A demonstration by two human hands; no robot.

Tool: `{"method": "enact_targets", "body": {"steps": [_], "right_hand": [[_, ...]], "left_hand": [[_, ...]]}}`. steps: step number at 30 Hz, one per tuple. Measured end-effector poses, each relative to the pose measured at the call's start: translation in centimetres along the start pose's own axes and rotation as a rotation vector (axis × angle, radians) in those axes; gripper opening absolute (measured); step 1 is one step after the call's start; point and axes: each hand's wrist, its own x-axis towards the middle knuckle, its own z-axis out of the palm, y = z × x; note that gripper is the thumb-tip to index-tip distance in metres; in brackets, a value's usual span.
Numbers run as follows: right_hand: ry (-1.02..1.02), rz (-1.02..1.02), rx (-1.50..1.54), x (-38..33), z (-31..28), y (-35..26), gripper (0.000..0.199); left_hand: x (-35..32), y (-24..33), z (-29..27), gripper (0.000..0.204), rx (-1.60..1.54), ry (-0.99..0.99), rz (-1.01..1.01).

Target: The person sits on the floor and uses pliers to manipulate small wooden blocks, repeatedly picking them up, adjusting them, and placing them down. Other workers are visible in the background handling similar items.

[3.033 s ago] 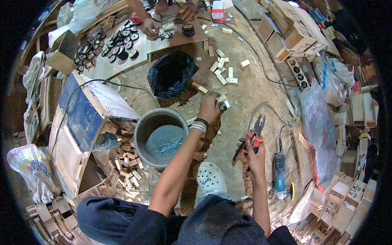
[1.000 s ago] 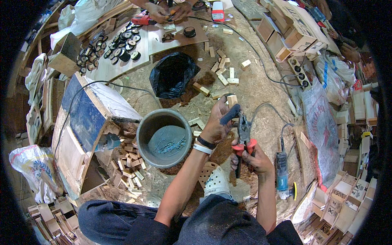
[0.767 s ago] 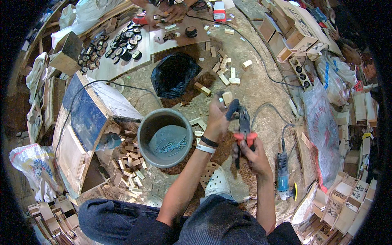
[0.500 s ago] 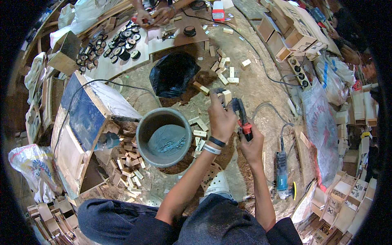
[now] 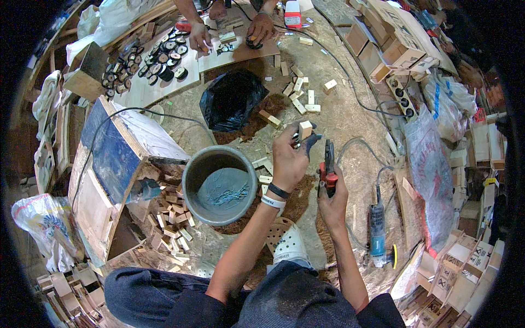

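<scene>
My left hand [image 5: 290, 161] is closed around a small pale wooden block [image 5: 305, 129], held upright; dark coverings show on some of its fingertips. Just right of it, my right hand [image 5: 333, 199] grips red-handled pliers [image 5: 328, 167], jaws pointing up and apart from the block. A grey bucket [image 5: 188, 188] to the left of my left forearm contains thin bluish wire-like pieces [image 5: 227, 194]. Beyond my hands lies an open black plastic bag [image 5: 232, 101]. Loose wooden blocks [image 5: 178, 224] are heaped beside the bucket, and several more blocks [image 5: 298, 93] lie farther off.
Across from me, a co-worker's hands [image 5: 261, 27] are over a board with black-rimmed discs [image 5: 164, 54]. A teal power tool [image 5: 377, 232] with a cord lies at right. A blue-sided wooden box [image 5: 112, 153] stands left; a power strip [image 5: 401, 95] and cardboard box [image 5: 402, 41] are far right.
The pliers have drawn away from the block, slightly right and down. My left hand has shifted a little left and down, still holding the block. The co-worker's hands have moved apart.
</scene>
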Motion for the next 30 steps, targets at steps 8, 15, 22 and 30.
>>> {"method": "enact_targets", "body": {"steps": [8,15,22,30], "right_hand": [[0.098,0.018,0.066,1.1,0.4,-1.4,0.044],[0.094,-0.017,-0.02,1.1,0.7,-1.3,0.045],[0.043,-0.026,-0.009,1.1,0.6,0.3,0.043],[0.125,0.263,0.258,0.0,-0.6,3.3,0.036]], "left_hand": [[-1.8,0.2,2.2,0.024,-0.147,0.06,-0.117],[-2.3,1.8,2.6,0.019,0.013,0.113,-0.034],[-2.9,1.3,3.2,0.02,0.046,0.146,-0.08],[-2.7,-2.4,2.2,0.026,-0.032,0.089,0.103]]}}
